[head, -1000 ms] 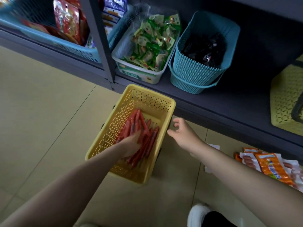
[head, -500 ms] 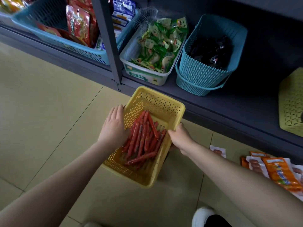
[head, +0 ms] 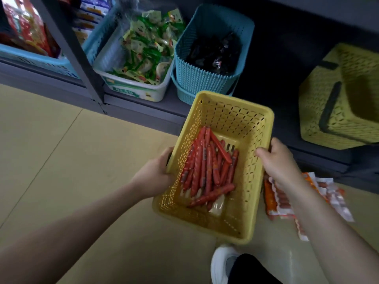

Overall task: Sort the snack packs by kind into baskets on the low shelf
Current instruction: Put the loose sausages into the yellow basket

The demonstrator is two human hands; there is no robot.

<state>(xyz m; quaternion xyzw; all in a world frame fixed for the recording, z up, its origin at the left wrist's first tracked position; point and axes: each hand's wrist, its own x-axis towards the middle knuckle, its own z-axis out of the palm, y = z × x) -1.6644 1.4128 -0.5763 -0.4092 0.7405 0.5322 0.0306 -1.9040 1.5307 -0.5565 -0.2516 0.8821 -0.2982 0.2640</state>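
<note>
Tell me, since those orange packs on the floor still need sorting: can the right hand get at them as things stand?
Probably not yet. The right hand grips the yellow basket by its side, as does the left hand. The orange packs lie just below that wrist with nothing over them, so letting go should suffice.

I see both forearms reaching forward — my left hand [head: 155,173] and right hand [head: 276,162] each curled, gripping opposite rims.
</note>
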